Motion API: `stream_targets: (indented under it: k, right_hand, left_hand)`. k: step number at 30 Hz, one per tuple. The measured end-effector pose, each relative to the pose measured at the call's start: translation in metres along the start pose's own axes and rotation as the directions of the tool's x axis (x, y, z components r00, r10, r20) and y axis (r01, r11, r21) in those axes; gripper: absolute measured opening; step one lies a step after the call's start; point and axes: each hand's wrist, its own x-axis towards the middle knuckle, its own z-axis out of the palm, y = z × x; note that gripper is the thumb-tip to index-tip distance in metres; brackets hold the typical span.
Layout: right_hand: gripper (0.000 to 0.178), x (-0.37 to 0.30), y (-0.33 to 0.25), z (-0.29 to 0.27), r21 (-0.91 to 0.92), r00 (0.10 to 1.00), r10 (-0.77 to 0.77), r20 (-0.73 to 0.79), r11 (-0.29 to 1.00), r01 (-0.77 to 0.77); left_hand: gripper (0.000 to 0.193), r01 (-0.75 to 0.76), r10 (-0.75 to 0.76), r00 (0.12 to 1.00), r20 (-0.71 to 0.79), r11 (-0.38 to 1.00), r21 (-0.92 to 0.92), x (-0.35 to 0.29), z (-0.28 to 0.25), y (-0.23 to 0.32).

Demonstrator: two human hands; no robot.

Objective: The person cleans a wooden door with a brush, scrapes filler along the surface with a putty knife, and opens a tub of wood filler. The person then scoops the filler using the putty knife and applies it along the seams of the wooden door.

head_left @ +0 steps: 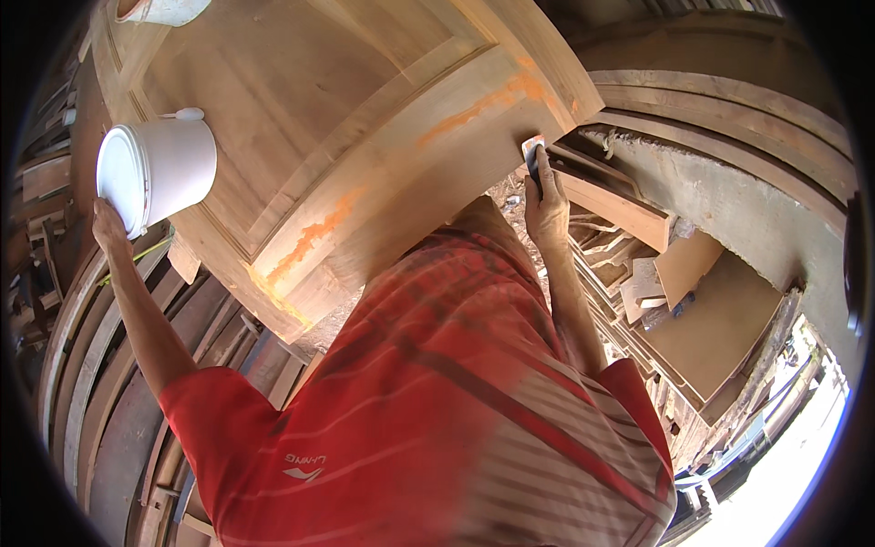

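While we look down from the head camera, a large wooden door (346,155) fills the upper middle, its pale panels framed by raised mouldings and smeared with orange filler (314,235) along one rail and near the upper corner. It lies flat over a cluttered workshop: curved planks (109,365) stack up at the left, and loose boards (720,310) and offcuts pile up at the right beside a grey wall, with bright daylight at the lower right.

Our left hand (109,228) reaches out to the white bucket (159,169) standing on the door's left edge, fingers against its rim; we cannot tell whether they close on it. A white spoon handle (182,115) sticks out above the bucket. Our right hand (545,205) is closed around a scraper (533,155), its blade pressed to the door's right edge.

The door's near corner overhangs toward our red striped shirt (437,419). Room to move is tight: timber crowds both sides.
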Motion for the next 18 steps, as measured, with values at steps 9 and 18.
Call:
stream_targets:
  k: [9, 18]
  right_hand:
    - [0.050, -0.088, 0.109, 0.010, -0.068, 0.961, -0.251, 0.119, 0.963, 0.260]
    - [0.023, -0.017, 0.018, -0.034, 0.143, 0.983, 0.148, -0.107, 0.981, -0.132]
  left_hand:
    - [0.070, -0.050, 0.050, 0.998, 0.038, 0.999, 0.008, 0.022, 0.006, 0.004]
    - [0.067, -0.116, 0.107, 0.992, 0.070, 0.984, 0.137, 0.005, 0.011, 0.015]
